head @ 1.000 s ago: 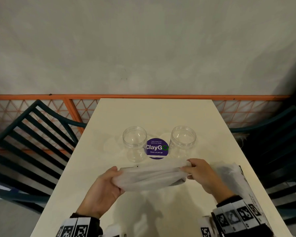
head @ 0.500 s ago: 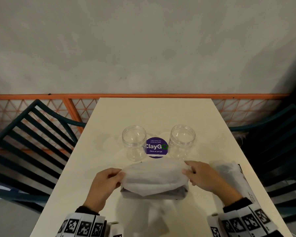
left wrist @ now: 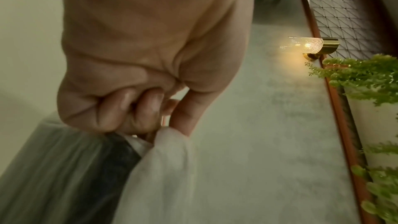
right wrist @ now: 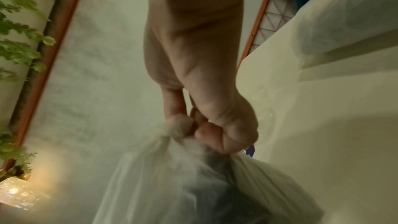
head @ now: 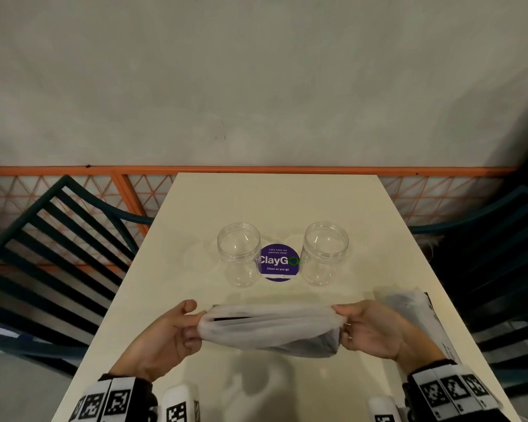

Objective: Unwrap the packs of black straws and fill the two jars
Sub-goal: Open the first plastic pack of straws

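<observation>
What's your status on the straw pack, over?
Left hand and right hand grip opposite ends of the wrapped straw pack. Wrap still on. Both jars empty, nothing in the way.

Both hands, left [head: 165, 336] and right [head: 375, 330], clench with curled fingers, held apart.

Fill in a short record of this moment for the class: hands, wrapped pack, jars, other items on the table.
left hand: grips the left end of the wrapped pack
right hand: pinches its right end
wrapped pack: white translucent wrap, dark contents showing through, held between the hands
left jar: clear, upright, empty
right jar: clear, upright, empty
purple sticker: on the table between the jars
second pack: lies by the right hand
</observation>
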A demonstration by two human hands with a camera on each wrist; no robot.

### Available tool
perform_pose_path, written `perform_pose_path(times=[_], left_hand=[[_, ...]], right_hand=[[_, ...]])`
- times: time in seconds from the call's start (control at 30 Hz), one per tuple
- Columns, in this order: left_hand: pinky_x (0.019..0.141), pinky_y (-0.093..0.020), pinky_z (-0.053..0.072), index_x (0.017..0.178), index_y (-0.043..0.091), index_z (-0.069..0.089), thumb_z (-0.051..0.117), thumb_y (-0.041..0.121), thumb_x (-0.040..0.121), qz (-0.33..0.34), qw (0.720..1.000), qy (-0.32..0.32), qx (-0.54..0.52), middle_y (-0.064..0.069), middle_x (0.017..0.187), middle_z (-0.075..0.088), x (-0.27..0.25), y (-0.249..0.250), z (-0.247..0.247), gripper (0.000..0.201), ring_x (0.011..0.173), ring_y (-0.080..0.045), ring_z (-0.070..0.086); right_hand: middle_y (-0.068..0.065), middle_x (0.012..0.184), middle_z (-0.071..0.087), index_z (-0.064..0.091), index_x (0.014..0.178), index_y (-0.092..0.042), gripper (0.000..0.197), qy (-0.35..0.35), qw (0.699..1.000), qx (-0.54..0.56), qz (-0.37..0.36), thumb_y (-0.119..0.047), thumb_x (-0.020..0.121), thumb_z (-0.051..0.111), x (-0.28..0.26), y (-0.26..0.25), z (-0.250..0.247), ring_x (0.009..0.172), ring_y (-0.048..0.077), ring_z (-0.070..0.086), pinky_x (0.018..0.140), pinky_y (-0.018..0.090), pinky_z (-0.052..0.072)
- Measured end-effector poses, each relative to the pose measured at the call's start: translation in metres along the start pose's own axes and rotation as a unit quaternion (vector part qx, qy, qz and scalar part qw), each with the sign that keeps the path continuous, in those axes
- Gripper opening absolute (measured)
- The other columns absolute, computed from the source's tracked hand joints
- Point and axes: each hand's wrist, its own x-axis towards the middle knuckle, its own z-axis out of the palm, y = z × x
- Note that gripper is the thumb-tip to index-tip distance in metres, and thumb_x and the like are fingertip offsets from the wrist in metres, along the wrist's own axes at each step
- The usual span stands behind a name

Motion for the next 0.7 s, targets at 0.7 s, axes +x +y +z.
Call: perform_pose_path(times=[0.7], left_hand=[[0.061,-0.03,0.037,0.097,0.015,0.044,0.067,0.025,0.073,0.132,0.916,0.211,0.315,-0.01,0.082,0.057,0.0,-0.007,0.031,0.034,0.073,-0.02,0.051]], right_hand=[[-0.003,0.113,0.035,0.048,0.077,-0.014,0.025,0.116,0.837,-0.515,-0.141,-0.036,0.065,0.053,0.008,0.023,0.033,0.11,0.018,0.035,0.101,0.039,0.035]])
